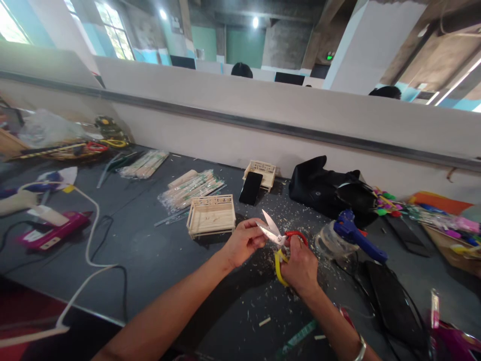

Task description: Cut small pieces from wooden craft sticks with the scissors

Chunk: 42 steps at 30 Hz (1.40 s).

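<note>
My right hand [300, 265] grips a pair of scissors [277, 238] with one red and one yellow handle loop; their blades stand apart and point to the upper left. Close to the lower blade, my left hand [246, 243] is closed in a pinch, and whatever is between its fingertips is too small to make out. Just left of that hand sits a small bench-like frame [211, 215] made of thin wooden sticks. Farther back, a black phone [251, 188] leans against a second little stick-built bench [265, 173]. Pale wood scraps lie scattered around and beneath my hands.
Bagged wooden sticks [193, 189] lie at the back left. A blue glue gun [356, 235] rests on a clear container [330, 238] at the right, before a black bag [328, 188]. A magenta power strip [54, 230] and white cable [95, 220] occupy the left.
</note>
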Available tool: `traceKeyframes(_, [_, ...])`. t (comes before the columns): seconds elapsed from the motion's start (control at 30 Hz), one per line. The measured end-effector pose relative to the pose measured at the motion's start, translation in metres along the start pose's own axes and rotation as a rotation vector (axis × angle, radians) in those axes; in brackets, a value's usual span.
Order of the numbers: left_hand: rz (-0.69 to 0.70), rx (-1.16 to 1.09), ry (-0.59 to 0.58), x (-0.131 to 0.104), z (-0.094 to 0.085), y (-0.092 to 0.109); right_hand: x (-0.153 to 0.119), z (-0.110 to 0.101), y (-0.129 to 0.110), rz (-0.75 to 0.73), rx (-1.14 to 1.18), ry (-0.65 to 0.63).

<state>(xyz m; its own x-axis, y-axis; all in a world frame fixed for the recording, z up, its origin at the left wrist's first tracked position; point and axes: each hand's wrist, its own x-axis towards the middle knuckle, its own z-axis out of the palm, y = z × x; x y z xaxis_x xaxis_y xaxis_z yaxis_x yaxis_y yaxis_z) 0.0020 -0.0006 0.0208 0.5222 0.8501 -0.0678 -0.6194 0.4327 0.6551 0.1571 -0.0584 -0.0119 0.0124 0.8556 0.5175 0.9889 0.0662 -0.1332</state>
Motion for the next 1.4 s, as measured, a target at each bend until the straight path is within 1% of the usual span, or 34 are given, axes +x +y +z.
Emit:
traceKeyframes(0.17, [-0.002,-0.004,-0.002,-0.0003,-0.0001,0.0018,-0.0014,0.0023,0.0003,-0.025,-0.013,0.040])
traceKeyframes(0.37, [-0.011,0.024,0.018,0.0018,-0.0022,0.0046,-0.0031,0.0060,0.0029,-0.011,-0.062,0.009])
traceKeyframes(0.63, [0.009,0.043,0.026,0.0028,-0.0031,0.0024,0.0007,0.0015,0.0006,0.011,-0.017,-0.052])
traceKeyframes(0.87, [-0.018,0.045,0.027,0.0029,-0.0034,0.0041,-0.0008,0.0012,0.0008,0.009,0.007,-0.048])
traceKeyframes(1.0, [-0.030,0.048,0.002,0.0031,-0.0043,0.0046,0.0000,-0.0014,0.0000,0.016,0.012,-0.073])
traceKeyframes(1.13, [-0.013,0.053,-0.016,0.0037,-0.0069,0.0044,0.0002,-0.0019,-0.0008,0.002,0.022,-0.088])
traceKeyframes(1.4, [0.020,0.160,-0.064,0.0025,-0.0075,0.0083,-0.0020,0.0013,-0.0008,-0.025,-0.010,-0.075])
